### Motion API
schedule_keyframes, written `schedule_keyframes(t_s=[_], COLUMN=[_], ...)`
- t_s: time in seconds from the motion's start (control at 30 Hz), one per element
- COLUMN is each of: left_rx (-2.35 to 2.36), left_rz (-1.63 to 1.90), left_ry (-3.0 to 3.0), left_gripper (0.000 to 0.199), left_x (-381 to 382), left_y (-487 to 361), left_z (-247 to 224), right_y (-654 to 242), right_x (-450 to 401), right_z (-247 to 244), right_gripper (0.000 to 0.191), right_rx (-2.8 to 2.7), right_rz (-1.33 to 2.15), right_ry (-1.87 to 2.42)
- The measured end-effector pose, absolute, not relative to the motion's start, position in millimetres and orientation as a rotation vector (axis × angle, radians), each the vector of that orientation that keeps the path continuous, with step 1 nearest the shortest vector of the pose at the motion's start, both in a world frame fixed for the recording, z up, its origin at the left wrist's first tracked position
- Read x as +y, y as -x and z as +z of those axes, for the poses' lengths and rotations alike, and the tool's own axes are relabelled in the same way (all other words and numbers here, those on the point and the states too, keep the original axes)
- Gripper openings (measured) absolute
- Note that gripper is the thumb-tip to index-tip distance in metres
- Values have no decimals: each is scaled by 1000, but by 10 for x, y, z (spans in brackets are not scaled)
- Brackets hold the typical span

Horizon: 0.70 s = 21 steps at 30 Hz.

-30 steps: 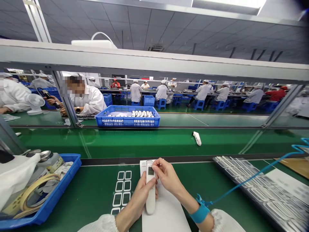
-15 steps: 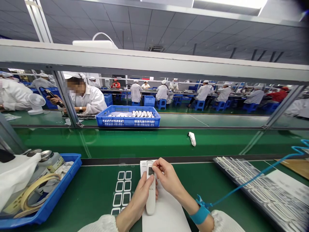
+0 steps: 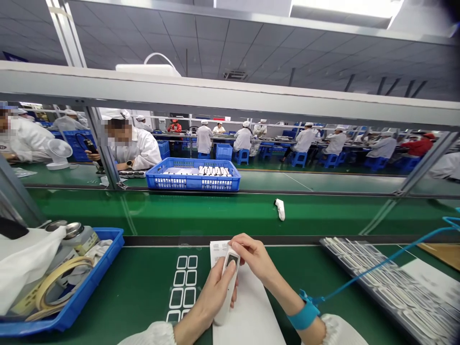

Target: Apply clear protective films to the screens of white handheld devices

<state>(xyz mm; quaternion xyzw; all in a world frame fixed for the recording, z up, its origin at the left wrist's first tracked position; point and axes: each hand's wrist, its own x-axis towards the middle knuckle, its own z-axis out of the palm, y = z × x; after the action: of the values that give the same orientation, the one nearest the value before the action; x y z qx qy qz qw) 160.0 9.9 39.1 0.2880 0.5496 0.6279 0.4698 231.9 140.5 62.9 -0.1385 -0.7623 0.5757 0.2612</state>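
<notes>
A long white handheld device (image 3: 225, 298) with a small dark screen (image 3: 233, 259) is tilted over a sheet of white paper (image 3: 253, 311). My left hand (image 3: 212, 292) wraps round its body, the thumb lying just below the screen. At its top end, my right hand (image 3: 251, 256) pinches the upper edge between thumb and fingers; anything small under those fingertips is hidden. A blue wrist strap (image 3: 304, 314) circles my right wrist. To the left, white rounded frames (image 3: 176, 298) lie in two columns on the green bench.
A blue bin (image 3: 89, 282) with tape rolls and bottles stands at left. At right lies a dark tray (image 3: 362, 287) of flat pale parts, crossed by a blue coiled cord (image 3: 381, 256). A white gun-shaped device (image 3: 280, 211) rests on the green belt, before a blue basket (image 3: 194, 181). Co-workers sit beyond.
The handheld device has tilted, its top leaning right. My right fingers have moved from beside the screen to the top end. The gun-shaped device on the belt has shifted left.
</notes>
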Motion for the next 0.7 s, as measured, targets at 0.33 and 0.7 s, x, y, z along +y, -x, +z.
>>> schedule_keyframes(t_s=[0.33,0.7], left_rx=[1594,2422], left_rz=[1202,1501], left_ry=[-1097,-944], left_gripper=[57,11], left_x=[80,-103], left_y=[-975,77], left_z=[585,143], right_y=[-2475,-1462], right_x=[1481,2221], right_z=[1038,247], right_gripper=[24,18], right_rx=[-2723,-2106], right_rz=[1012,893], right_ry=[89,1067])
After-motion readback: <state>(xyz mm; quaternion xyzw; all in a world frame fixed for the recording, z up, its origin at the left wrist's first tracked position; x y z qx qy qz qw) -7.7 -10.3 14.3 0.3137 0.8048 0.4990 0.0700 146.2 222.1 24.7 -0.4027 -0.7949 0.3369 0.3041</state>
